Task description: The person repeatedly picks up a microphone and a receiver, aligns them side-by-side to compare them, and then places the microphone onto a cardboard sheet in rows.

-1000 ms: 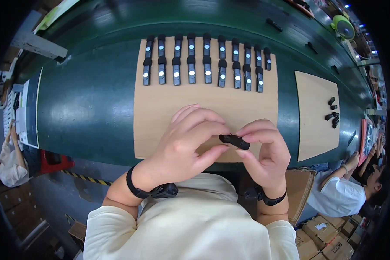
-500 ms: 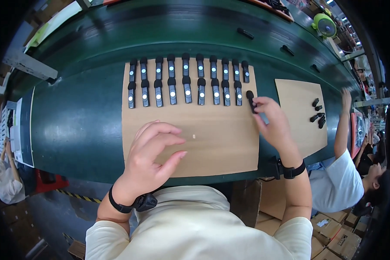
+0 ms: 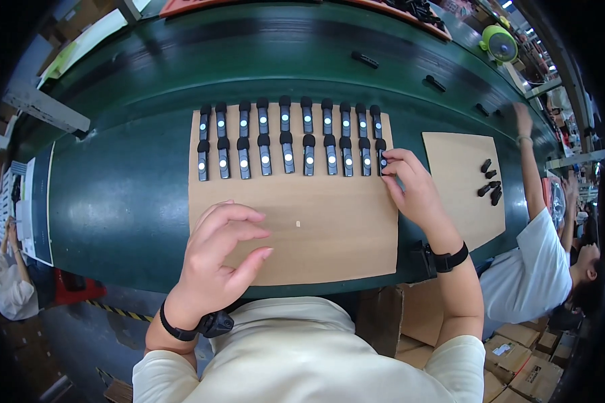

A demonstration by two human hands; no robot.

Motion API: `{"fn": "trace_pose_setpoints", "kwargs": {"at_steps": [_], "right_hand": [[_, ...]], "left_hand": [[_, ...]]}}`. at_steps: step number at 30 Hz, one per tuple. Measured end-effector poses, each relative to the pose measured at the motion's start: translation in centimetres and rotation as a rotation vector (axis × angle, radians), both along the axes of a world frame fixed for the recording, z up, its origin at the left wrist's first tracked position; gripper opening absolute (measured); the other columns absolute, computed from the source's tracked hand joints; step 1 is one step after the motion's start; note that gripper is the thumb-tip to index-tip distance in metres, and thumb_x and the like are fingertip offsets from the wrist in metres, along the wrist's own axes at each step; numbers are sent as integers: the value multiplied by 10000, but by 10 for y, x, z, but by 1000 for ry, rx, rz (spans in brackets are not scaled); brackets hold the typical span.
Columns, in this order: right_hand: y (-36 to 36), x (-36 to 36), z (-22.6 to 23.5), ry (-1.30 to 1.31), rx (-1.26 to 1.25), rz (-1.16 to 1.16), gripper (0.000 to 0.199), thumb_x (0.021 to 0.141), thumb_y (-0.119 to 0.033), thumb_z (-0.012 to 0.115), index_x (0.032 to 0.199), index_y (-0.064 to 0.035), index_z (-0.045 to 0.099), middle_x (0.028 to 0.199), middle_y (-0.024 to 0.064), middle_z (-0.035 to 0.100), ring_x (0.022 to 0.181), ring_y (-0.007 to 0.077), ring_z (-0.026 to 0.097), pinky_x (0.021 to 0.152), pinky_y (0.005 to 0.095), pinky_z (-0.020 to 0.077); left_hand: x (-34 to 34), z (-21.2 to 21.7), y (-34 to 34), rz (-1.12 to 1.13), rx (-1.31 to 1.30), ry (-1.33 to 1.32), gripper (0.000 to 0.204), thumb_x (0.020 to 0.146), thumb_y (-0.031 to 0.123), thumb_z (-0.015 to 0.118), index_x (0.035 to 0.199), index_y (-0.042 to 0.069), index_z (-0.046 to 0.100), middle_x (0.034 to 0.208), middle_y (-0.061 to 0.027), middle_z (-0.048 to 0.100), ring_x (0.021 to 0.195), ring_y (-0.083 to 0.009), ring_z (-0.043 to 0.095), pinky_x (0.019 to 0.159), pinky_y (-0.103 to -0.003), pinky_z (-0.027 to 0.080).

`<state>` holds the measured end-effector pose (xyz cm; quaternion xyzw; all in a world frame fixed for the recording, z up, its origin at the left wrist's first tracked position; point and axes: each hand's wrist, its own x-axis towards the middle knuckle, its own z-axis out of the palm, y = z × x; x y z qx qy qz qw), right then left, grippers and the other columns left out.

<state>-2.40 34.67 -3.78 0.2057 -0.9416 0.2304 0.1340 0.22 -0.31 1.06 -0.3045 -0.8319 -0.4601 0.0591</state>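
Two rows of small black microphones point(image 3: 308, 158) with round foam tops and pale round spots lie on a brown cardboard sheet point(image 3: 336, 235). At the right end of the nearer row, my right hand point(image 3: 413, 188) has its thumb and fingertips on the last microphone point(image 3: 382, 161), partly covering it. My left hand point(image 3: 218, 252) hovers over the near left part of the sheet, fingers apart and curved, with nothing in it. A tiny pale scrap point(image 3: 298, 224) lies on the cardboard to the right of that hand.
On the right, a second cardboard sheet point(image 3: 450, 181) bears several small black pieces point(image 3: 492, 185). More microphones point(image 3: 365, 60) lie on the green conveyor beyond. A co-worker's arm point(image 3: 532, 168) reaches in at the right. A green fan point(image 3: 499, 44) stands at the far right.
My right hand has moved the microphone slightly left, into line at the end of the nearer row. Microphones on the far belt have shifted left. My left hand stays open.
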Motion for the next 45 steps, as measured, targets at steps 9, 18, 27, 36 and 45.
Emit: {"fn": "trace_pose_setpoints", "kwargs": {"at_steps": [9, 18, 27, 36, 45], "right_hand": [[22, 0, 19, -3, 20, -32, 249, 765, 36, 684, 983, -18, 576, 1157, 153, 576, 1024, 338, 603, 840, 375, 513], [115, -85, 19, -78, -134, -293, 268, 835, -32, 665, 1090, -39, 585, 1170, 120, 569, 1027, 230, 587, 841, 297, 480], [163, -200, -2, 3, 172, -450, 360, 859, -149, 666, 1194, -53, 574, 1184, 156, 568, 1026, 290, 585, 898, 360, 487], [166, -239, -36, -241, 295, -576, 344, 862, -148, 660, 1176, -44, 567, 1148, 188, 601, 1009, 374, 596, 915, 409, 473], [121, -185, 14, -71, -266, -210, 204, 927, -107, 617, 1118, -37, 607, 921, 39, 627, 837, 97, 577, 742, 218, 459]], "left_hand": [[-34, 61, -4, -279, 56, -177, 111, 751, 34, 696, 851, 20, 651, 1022, -146, 648, 942, -256, 606, 898, -379, 464], [-173, 76, 95, -204, 124, -231, 127, 867, 137, 649, 901, 17, 673, 786, -9, 605, 717, -103, 550, 696, -274, 476], [-339, 0, 184, -38, -772, 170, 233, 815, 19, 537, 988, 11, 693, 945, -134, 702, 812, -314, 670, 719, -400, 533], [-339, -49, 202, 37, -843, 145, 260, 827, 18, 537, 1039, -3, 686, 1051, -199, 684, 1004, -392, 650, 848, -433, 535], [-322, -17, 192, 5, -876, 138, 194, 855, 112, 603, 1002, -5, 653, 906, -147, 692, 853, -274, 669, 768, -367, 530]]}}
